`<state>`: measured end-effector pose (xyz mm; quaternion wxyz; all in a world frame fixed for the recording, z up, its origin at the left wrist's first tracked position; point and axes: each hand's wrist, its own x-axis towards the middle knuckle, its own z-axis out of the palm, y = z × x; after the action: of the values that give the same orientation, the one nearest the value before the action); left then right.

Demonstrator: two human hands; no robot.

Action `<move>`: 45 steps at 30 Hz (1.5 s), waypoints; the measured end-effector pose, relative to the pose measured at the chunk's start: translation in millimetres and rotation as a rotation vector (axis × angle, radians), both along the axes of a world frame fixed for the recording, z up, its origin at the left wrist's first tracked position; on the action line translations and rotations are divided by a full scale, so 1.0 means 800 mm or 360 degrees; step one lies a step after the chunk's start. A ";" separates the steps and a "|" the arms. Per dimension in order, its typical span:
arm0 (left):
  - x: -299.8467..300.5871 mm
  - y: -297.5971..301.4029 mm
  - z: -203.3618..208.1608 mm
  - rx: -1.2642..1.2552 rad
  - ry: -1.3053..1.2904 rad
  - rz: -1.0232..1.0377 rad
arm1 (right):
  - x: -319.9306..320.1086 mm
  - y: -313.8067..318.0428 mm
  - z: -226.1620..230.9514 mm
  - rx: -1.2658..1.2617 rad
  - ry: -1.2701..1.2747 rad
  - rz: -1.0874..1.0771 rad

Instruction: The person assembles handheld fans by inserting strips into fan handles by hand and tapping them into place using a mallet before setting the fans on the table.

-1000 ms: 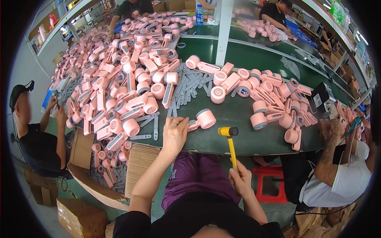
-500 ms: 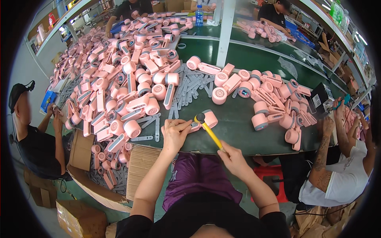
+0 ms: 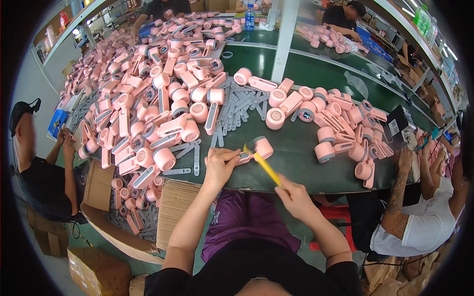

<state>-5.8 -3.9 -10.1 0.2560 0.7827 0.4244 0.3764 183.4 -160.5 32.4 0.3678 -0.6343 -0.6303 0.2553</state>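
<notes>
Dark green and flat, the table point(image 3: 296, 178) runs right across a busy workroom. On its left is a big pile point(image 3: 190, 130) of pink fans, all jumbled up. On its right is a small pile point(image 3: 340, 121) of more of them. Gray strips point(image 3: 236, 106) lie in a heap between the two piles. At the back are a white post point(image 3: 285, 44) and a blue bottle point(image 3: 250, 18).

One fan point(image 3: 264, 147) lies on its side on the table near the front edge, just in front of the person. It has a fat, round, pink head, like a short cup. On the left of the head is a gray band. A thin pink handle sticks out to the left, and part of it is covered up.

The left hand point(image 3: 218, 167) holds that handle by its far end, with the fingers bunched together. The right hand point(image 3: 295, 195) has its fingers wrapped around a yellow hammer point(image 3: 267, 168). The hammer's top is over the spot where the handle meets the head. I cannot tell if it touches.

Down on the left, an open brown box point(image 3: 180, 209) has more pink fans in it. A person point(image 3: 49, 182) in black is beside it.
</notes>
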 end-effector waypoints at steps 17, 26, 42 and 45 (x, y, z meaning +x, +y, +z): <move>-0.039 -0.003 -0.003 0.0138 -0.0197 -0.0147 | -0.035 0.000 -0.016 0.0276 -0.0033 0.0131; -0.036 0.003 -0.011 0.0112 -0.0300 -0.0118 | -0.042 -0.002 -0.017 0.0100 -0.0105 0.0151; -0.038 0.006 -0.019 -0.0072 -0.0336 -0.0131 | -0.056 0.001 -0.004 0.0138 -0.0084 0.0157; -0.034 0.006 -0.008 -0.0065 -0.0330 -0.0151 | -0.041 -0.002 -0.021 0.0084 -0.0119 0.0092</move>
<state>-32.8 1.2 -16.6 0.3319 0.7534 0.3657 0.4342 150.5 -162.3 16.0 0.3530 -0.6150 -0.6682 0.2251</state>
